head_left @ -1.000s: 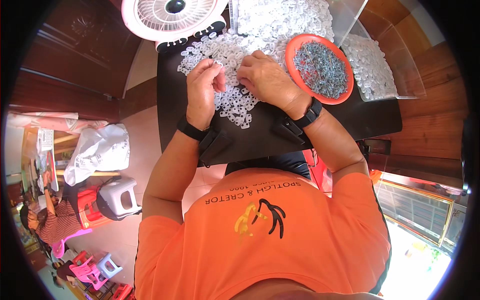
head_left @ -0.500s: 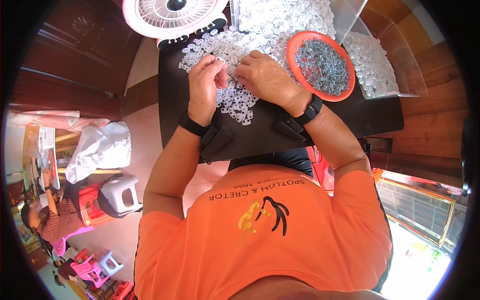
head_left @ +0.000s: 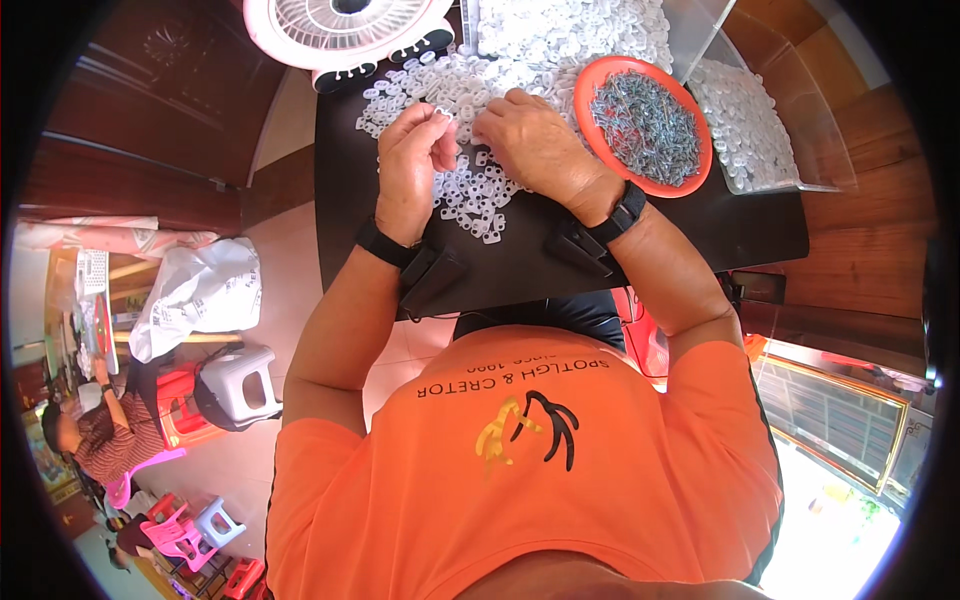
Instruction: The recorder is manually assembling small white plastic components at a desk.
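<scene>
My left hand (head_left: 408, 165) is raised over the near part of the pile, thumb and forefinger pinched on a small white plastic piece (head_left: 443, 113). Its other fingers curl inward. To its right, my right hand (head_left: 540, 145) hovers over or rests on the pile of white plastic pieces (head_left: 470, 90), back upward and fingers bent down. Its fingertips are mostly hidden, so what they pinch does not show. Closer to me, a smaller group of flat white pieces with holes (head_left: 478, 200) lies on the dark table (head_left: 480, 270).
An orange-red plate (head_left: 597, 130) heaped with metal nails (head_left: 648, 125) stands right of my right hand. Behind it is a clear bin (head_left: 825, 165) of white pieces. A pink-white fan (head_left: 290, 45) stands at the back left. Far left, a person (head_left: 110, 435) sits near stools.
My right hand has shifted slightly away from me, and its fingers have moved over the pile. The left hand keeps its pinch on the white piece, almost in place.
</scene>
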The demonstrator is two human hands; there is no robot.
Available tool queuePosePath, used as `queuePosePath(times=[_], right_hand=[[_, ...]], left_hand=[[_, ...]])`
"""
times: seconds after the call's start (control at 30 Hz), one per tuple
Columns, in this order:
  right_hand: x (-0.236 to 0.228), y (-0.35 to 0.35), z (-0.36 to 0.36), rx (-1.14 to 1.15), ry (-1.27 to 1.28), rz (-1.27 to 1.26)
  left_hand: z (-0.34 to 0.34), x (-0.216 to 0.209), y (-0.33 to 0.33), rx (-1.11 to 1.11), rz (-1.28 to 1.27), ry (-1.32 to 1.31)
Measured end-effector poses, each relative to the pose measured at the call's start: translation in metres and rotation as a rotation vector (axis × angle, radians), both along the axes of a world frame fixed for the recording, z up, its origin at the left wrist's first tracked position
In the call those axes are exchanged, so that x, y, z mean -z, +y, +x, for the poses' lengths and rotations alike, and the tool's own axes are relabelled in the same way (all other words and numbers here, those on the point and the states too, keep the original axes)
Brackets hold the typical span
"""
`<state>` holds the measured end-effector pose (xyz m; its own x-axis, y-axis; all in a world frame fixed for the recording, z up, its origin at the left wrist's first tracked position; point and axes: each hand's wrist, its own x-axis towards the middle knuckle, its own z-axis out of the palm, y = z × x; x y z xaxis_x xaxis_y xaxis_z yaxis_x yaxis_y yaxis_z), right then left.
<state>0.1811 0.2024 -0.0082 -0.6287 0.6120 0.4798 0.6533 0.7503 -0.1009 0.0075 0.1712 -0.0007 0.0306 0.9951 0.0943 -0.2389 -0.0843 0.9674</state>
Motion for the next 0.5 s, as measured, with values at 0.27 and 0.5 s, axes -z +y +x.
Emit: queuePosePath(times=[0.27,0.5], right_hand=[[-0.012,-0.007,-0.005,0.0,0.397,-0.165],[-0.019,-0.009,-0.005,-0.049,0.661,-0.76]], left_hand=[[0.006,-0.003,-0.003,0.063,-0.118,-0.112],[0.0,0.002,0.0,0.111,-0.077,-0.165]])
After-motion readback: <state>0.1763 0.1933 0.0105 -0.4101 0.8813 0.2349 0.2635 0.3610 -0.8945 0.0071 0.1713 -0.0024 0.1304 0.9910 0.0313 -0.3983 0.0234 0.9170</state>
